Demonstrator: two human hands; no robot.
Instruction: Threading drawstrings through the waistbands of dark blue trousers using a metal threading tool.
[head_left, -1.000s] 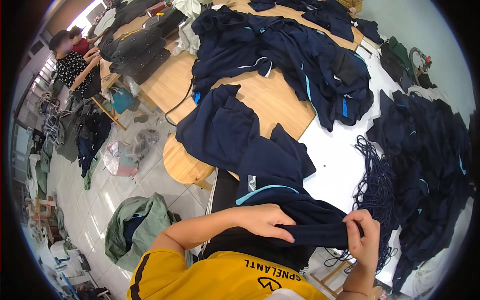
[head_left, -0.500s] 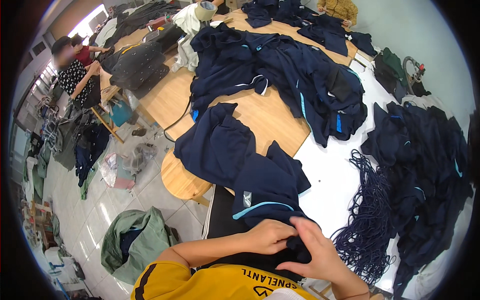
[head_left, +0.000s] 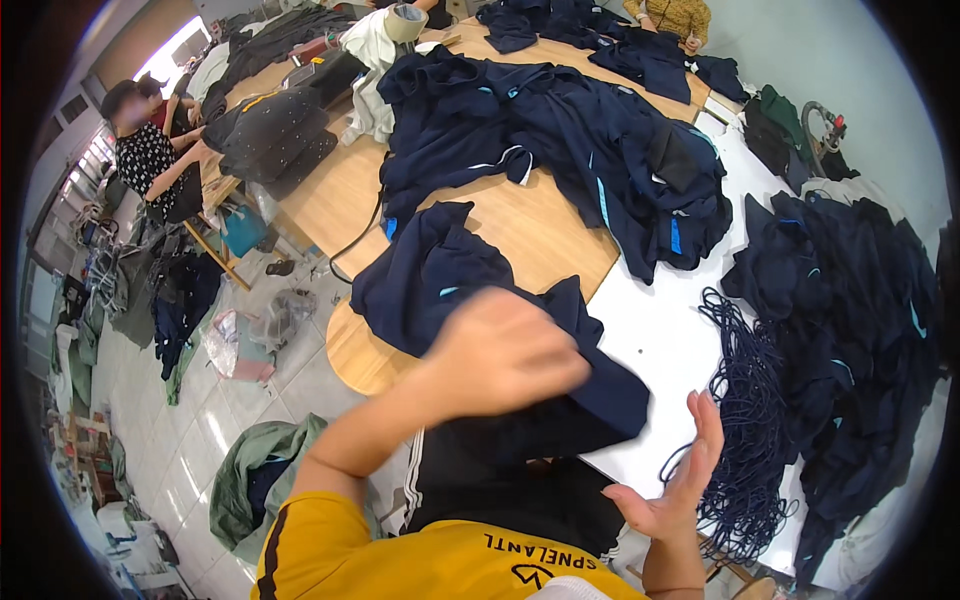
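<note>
A navy garment [head_left: 425, 270] with a bit of light-blue trim lies bunched over the near edge of the wooden table, its near end [head_left: 600, 400] draped toward my lap. My left hand [head_left: 510, 355], blurred by motion, is closed in a fist over this garment; the cloth under its fingers is partly hidden. Off to the right, my right hand [head_left: 680, 480] is held up with thumb and fingers apart, holding nothing. It is beside a tangled bundle of thin navy cords [head_left: 745, 440] on the white tabletop [head_left: 665, 350].
A large heap of navy garments [head_left: 560, 130] covers the table ahead, and another pile [head_left: 860, 320] is at the right. On my left are a round wooden stool [head_left: 360, 355] and a green sack [head_left: 250, 480]. Two people stand by dark cloth at the far left; another is at the far right.
My left hand has moved up and forward from my waist, and the garment's near part has been flipped over. My right hand has come away from the cloth to the right.
</note>
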